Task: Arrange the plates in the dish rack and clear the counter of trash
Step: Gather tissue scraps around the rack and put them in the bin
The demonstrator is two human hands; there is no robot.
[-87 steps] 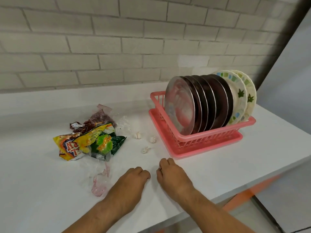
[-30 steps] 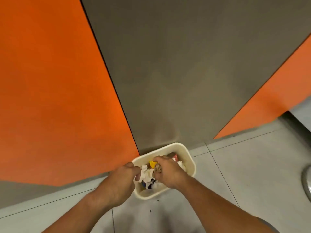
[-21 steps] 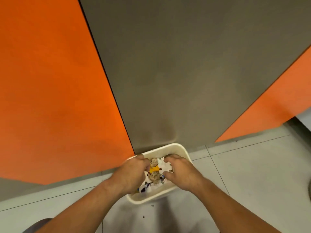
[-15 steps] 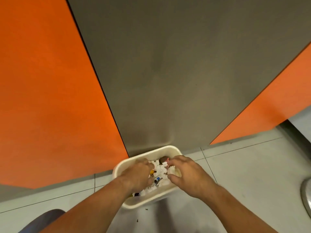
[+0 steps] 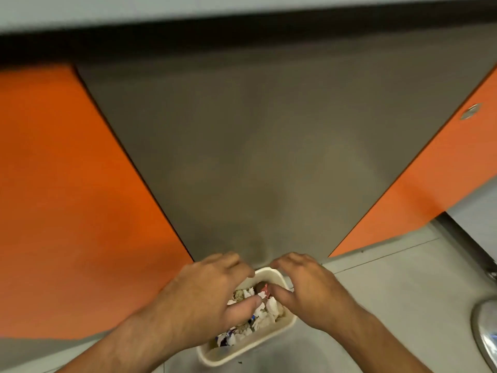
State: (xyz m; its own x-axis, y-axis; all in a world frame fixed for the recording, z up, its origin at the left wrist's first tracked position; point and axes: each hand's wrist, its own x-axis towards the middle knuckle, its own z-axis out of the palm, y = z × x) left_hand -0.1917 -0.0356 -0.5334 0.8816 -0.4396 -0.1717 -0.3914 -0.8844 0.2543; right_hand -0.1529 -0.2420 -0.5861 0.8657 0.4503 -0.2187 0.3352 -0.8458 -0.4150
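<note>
- While both hands were sitting low among the trash (image 5: 265, 309) a moment ago, the left hand (image 5: 204, 300) and right hand (image 5: 309, 289) are now lifting clear of the bin (image 5: 236, 352) at 6 o'clock; the trash is lying inside it, so this dump is looking finished
- Both hands are hovering apart, fingers loosely spread, gripping nothing; left at the bin's 9 o'clock, right at 3 o'clock

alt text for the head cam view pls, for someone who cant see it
A person's left hand and right hand hover open above a cream bin full of crumpled paper and wrappers on a grey floor. Behind it, a grey panel sits between orange cabinet doors.
</note>
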